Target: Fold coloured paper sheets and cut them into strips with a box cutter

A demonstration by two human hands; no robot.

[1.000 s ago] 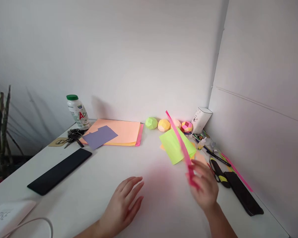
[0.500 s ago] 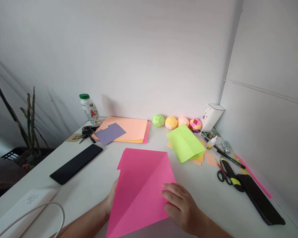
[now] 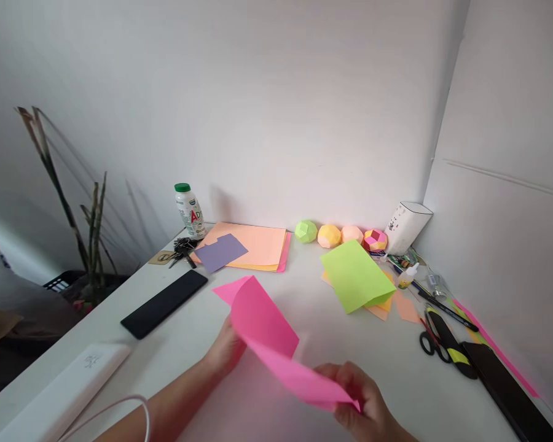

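Note:
A sheet of pink paper (image 3: pixel 271 331), curved and tilted, is held up over the white table between my two hands. My left hand (image 3: pixel 229 348) grips it from behind on the left side, its fingertips hidden by the sheet. At the lower right corner, my right hand (image 3: pixel 359 396) pinches the paper between thumb and fingers. Beyond the sheet lie a folded green paper (image 3: pixel 357 276) on the right and a purple paper piece (image 3: pixel 222 252) on the left.
Paper balls (image 3: pixel 329 236) line the wall. Scissors (image 3: pixel 433 341), a yellow-black cutter (image 3: pixel 451 344) and a glue bottle (image 3: pixel 408 276) lie at right. A black phone-like slab (image 3: pixel 164 304), keys (image 3: pixel 184 248), a white bottle (image 3: pixel 190 212) and a white power strip-like box (image 3: pixel 69 393) are at left.
The pink paper has turned from nearly flat, facing me, to curved and tilted. My right hand has moved down and right with its corner. The view has shifted left.

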